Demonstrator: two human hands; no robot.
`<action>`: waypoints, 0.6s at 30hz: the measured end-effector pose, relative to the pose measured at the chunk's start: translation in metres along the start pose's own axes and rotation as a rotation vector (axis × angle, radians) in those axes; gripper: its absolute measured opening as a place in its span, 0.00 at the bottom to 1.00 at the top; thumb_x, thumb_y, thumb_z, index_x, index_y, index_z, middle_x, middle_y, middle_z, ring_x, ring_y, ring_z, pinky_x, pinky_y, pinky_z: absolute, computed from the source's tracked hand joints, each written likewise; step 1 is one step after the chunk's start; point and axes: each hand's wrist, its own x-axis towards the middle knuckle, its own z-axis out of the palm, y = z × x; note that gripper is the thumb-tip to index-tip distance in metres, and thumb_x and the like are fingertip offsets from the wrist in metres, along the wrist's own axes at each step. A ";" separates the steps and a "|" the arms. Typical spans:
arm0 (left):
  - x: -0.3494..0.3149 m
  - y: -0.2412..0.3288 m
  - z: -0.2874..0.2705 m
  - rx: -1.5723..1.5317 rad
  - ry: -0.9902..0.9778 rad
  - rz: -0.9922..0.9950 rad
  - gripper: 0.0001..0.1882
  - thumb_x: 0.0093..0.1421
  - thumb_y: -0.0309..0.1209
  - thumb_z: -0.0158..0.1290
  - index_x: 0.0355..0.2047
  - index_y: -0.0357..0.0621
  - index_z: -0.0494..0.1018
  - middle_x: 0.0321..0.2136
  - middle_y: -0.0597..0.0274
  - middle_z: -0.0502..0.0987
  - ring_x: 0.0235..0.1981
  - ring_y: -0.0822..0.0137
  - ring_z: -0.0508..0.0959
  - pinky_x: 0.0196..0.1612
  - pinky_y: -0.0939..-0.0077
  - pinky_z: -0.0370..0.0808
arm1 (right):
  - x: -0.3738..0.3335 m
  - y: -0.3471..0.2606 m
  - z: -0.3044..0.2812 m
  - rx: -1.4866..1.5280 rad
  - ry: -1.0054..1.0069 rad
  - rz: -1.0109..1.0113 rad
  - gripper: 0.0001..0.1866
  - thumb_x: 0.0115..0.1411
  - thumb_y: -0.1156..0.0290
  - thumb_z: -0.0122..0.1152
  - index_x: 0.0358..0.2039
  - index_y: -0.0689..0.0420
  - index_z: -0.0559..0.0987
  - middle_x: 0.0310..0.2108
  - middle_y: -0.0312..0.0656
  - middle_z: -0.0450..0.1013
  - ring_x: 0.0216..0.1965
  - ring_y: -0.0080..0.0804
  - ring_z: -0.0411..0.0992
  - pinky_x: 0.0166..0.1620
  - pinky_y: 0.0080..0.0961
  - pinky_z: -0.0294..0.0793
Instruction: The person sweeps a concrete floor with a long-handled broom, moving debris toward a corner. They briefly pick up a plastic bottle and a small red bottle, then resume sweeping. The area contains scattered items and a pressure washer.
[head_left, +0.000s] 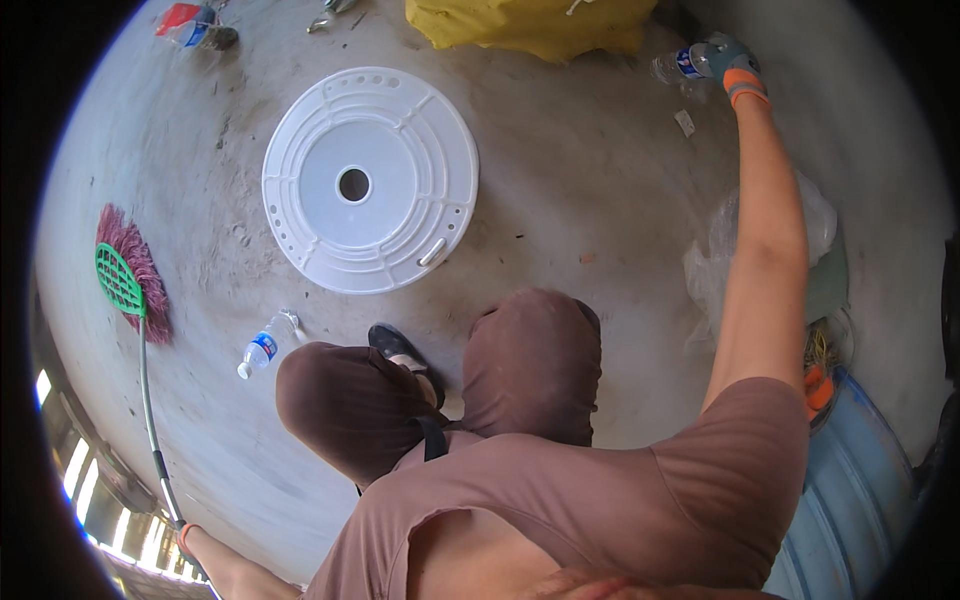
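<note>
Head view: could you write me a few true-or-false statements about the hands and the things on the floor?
1. The right hand grips a plastic bottle. True.
2. The white round lid has no hole. False: a hole sits at its centre.
3. The left hand holds the broom by its handle. True.
4. The yellow sack lies on the lid. False: it lies apart, beyond it.
</note>
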 end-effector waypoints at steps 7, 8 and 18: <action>0.047 -0.004 -0.019 0.274 0.042 0.183 0.14 0.58 0.38 0.45 0.38 0.52 0.79 0.36 0.63 0.81 0.38 0.63 0.80 0.32 0.68 0.77 | 0.047 0.070 0.031 -0.332 -0.156 -0.087 0.26 0.63 0.50 0.43 0.54 0.53 0.72 0.58 0.46 0.66 0.58 0.46 0.64 0.58 0.35 0.66; 0.040 -0.037 0.006 0.366 -0.015 0.143 0.14 0.59 0.38 0.44 0.37 0.52 0.79 0.36 0.63 0.81 0.38 0.63 0.80 0.32 0.68 0.77 | 0.036 0.002 0.034 -0.364 -0.207 0.048 0.29 0.59 0.48 0.48 0.55 0.52 0.72 0.57 0.48 0.67 0.57 0.48 0.65 0.57 0.39 0.66; 0.002 -0.016 0.030 -0.836 0.001 -0.731 0.31 0.59 0.52 0.41 0.51 0.36 0.64 0.51 0.45 0.68 0.51 0.49 0.67 0.51 0.51 0.62 | -0.188 -0.468 -0.123 0.829 0.306 -1.312 0.19 0.56 0.70 0.61 0.49 0.58 0.74 0.47 0.47 0.73 0.47 0.43 0.72 0.50 0.32 0.71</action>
